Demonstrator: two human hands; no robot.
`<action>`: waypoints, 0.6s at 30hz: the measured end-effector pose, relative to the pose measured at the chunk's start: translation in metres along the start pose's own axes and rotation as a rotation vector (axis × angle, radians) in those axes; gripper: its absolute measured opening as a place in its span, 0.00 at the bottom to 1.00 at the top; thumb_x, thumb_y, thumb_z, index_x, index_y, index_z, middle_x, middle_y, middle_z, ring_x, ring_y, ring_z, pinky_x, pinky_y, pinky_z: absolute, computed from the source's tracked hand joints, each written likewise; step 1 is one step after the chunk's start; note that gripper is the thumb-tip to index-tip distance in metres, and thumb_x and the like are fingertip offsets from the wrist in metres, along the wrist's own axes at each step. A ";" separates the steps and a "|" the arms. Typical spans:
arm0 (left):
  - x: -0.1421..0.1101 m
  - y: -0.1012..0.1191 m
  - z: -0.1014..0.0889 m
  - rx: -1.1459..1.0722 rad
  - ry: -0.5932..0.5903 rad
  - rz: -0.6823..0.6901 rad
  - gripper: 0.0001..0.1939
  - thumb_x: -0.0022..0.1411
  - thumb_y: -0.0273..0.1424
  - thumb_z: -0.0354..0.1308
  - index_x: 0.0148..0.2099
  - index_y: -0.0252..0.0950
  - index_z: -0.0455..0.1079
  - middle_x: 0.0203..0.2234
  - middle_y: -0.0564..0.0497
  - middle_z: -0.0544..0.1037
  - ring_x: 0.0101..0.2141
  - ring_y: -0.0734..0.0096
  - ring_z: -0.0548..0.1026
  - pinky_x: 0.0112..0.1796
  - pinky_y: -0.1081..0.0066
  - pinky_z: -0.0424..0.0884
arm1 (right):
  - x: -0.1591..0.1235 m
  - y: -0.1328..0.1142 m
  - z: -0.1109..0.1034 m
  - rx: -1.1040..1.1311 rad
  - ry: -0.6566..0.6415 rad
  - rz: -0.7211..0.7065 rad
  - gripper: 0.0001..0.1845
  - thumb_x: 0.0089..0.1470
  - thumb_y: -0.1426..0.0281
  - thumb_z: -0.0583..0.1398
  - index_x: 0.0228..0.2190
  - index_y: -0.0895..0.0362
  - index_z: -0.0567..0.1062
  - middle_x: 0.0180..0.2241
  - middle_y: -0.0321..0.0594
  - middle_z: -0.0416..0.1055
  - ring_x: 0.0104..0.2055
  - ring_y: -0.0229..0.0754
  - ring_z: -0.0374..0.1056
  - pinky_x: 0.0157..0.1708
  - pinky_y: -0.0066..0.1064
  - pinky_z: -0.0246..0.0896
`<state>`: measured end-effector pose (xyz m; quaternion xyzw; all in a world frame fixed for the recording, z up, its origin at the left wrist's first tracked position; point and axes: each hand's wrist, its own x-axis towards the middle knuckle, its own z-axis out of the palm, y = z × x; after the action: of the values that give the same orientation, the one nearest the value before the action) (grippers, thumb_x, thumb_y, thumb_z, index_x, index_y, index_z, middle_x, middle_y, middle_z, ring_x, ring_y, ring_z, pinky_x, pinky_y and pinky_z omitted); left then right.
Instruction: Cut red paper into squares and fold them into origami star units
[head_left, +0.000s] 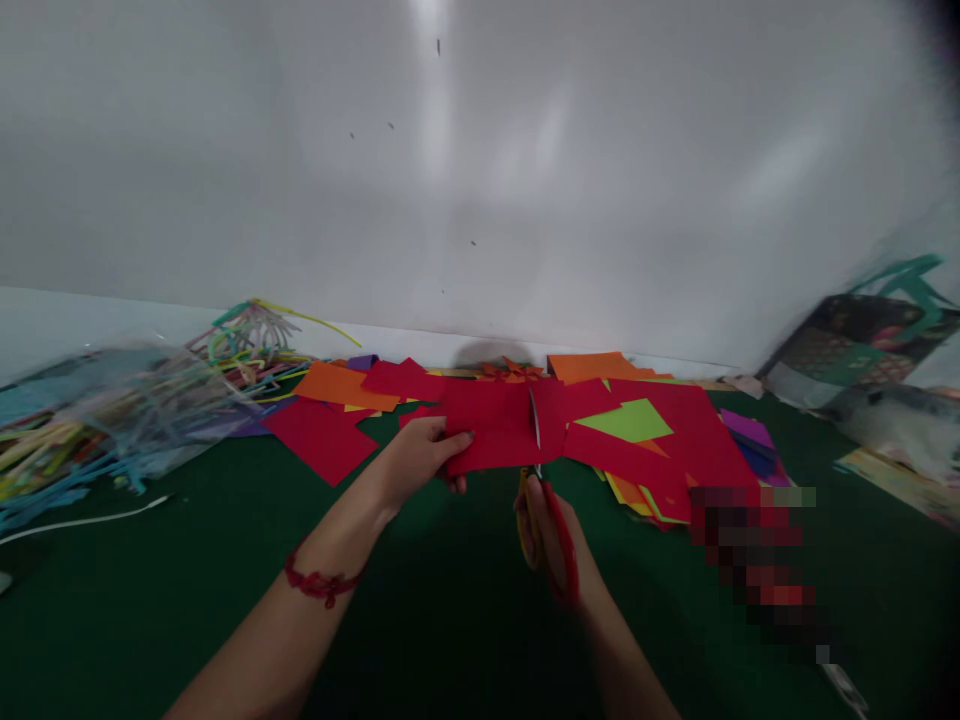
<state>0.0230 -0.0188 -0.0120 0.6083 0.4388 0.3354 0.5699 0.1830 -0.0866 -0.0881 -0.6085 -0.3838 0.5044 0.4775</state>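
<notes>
My left hand (431,452) pinches the left edge of a sheet of red paper (491,425), thumb on top and fingers beneath. In my right hand (559,530) is a pair of scissors (561,545) with red and yellow handles. Its blades point away from me and cross the sheet near its right part, one blade showing above the paper. The sheet is held up over the green table, in front of other red paper, so its far edge is hard to make out.
Red, orange and lime green paper (628,421) lies in a loose pile behind and to the right. Thin coloured strips (255,345) and a clear plastic bag (180,400) are at left, near a white cable (97,518). A patterned bag (862,340) stands at right, by a pixelated patch.
</notes>
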 end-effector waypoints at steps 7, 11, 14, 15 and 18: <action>0.004 -0.007 -0.004 -0.018 -0.041 -0.023 0.10 0.56 0.33 0.53 0.25 0.34 0.66 0.12 0.54 0.69 0.14 0.77 0.67 0.17 0.78 0.64 | 0.002 0.001 -0.001 -0.004 0.004 0.036 0.27 0.47 0.44 0.50 0.22 0.56 0.63 0.11 0.27 0.52 0.11 0.29 0.47 0.10 0.22 0.41; 0.004 -0.009 -0.005 -0.002 -0.040 -0.004 0.10 0.56 0.34 0.53 0.27 0.34 0.67 0.13 0.53 0.70 0.14 0.76 0.68 0.18 0.77 0.64 | 0.001 0.000 -0.002 0.003 0.003 0.040 0.27 0.46 0.43 0.51 0.22 0.55 0.63 0.11 0.27 0.52 0.11 0.29 0.47 0.10 0.21 0.40; 0.002 -0.007 -0.004 0.014 -0.021 -0.007 0.11 0.56 0.34 0.53 0.26 0.34 0.67 0.12 0.53 0.70 0.14 0.76 0.68 0.17 0.78 0.63 | 0.001 0.000 -0.002 0.005 0.001 0.026 0.26 0.46 0.44 0.51 0.21 0.55 0.62 0.12 0.27 0.52 0.11 0.29 0.47 0.09 0.21 0.39; 0.002 -0.006 -0.004 0.018 -0.015 -0.011 0.11 0.56 0.34 0.53 0.25 0.34 0.66 0.12 0.53 0.70 0.14 0.76 0.68 0.17 0.78 0.63 | 0.001 0.000 -0.001 0.006 0.001 0.020 0.26 0.46 0.44 0.51 0.21 0.55 0.62 0.12 0.27 0.51 0.11 0.29 0.47 0.09 0.21 0.39; 0.001 -0.004 -0.003 0.012 -0.002 -0.007 0.11 0.56 0.33 0.54 0.23 0.34 0.67 0.11 0.54 0.70 0.13 0.77 0.67 0.17 0.78 0.63 | 0.002 0.002 -0.001 0.001 0.005 0.017 0.26 0.46 0.44 0.51 0.21 0.55 0.61 0.11 0.26 0.50 0.10 0.29 0.46 0.09 0.21 0.39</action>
<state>0.0200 -0.0170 -0.0153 0.6105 0.4423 0.3301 0.5680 0.1843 -0.0856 -0.0903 -0.6127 -0.3770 0.5073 0.4745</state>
